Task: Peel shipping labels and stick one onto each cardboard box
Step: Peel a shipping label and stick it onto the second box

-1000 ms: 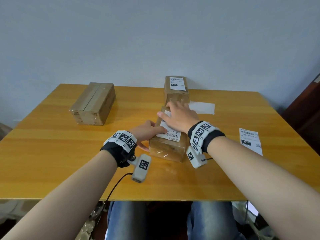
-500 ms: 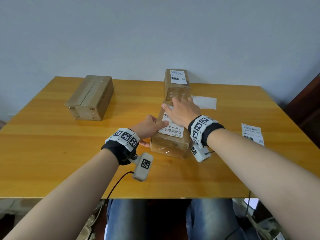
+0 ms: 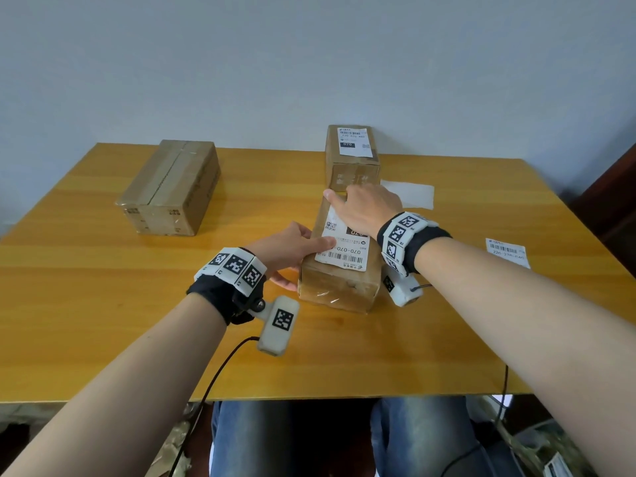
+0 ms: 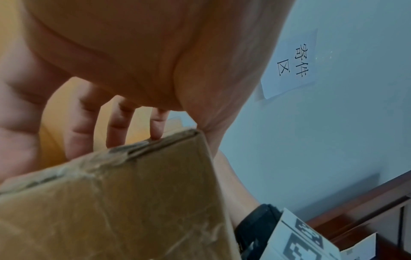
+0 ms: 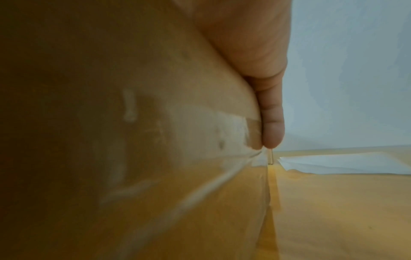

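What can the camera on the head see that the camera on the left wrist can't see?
Only the head view shows the shipping label on the near box, the box on the left with no label, the labelled far box and a loose label on the table. Only the left wrist view shows a paper sign on the wall. Both show the left hand against the near box.

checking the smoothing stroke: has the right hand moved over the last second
Yes. The right hand slid along the white shipping label toward the far labelled brown cardboard box.
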`<action>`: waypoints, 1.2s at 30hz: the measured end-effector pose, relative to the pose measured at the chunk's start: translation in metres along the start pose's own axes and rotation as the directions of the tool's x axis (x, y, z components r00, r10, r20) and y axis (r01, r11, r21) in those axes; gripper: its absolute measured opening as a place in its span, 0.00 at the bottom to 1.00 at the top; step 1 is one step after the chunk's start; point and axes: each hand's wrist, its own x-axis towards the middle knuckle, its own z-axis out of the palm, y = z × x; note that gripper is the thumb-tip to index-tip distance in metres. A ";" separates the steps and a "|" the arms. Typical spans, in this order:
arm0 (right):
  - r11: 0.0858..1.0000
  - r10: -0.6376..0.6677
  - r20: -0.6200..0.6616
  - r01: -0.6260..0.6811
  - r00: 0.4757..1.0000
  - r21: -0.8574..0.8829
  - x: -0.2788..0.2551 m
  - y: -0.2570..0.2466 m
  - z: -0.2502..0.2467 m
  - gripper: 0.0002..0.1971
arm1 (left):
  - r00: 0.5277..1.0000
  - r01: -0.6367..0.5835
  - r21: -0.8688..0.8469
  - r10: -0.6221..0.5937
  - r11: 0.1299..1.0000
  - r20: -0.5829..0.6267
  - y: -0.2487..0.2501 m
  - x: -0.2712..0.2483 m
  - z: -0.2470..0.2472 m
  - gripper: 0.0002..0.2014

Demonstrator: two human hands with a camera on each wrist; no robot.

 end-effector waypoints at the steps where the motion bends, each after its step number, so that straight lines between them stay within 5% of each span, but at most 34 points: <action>1: 1.000 0.000 -0.005 0.000 1.000 -0.003 0.002 0.001 0.000 0.42 | 1.000 0.003 -0.008 -0.003 1.000 0.008 0.000 0.001 -0.001 0.29; 36: 0.948 -0.142 -0.157 0.179 0.977 0.261 0.046 0.026 0.001 0.34 | 0.999 -0.023 -0.023 0.024 0.999 0.048 -0.002 0.010 -0.013 0.28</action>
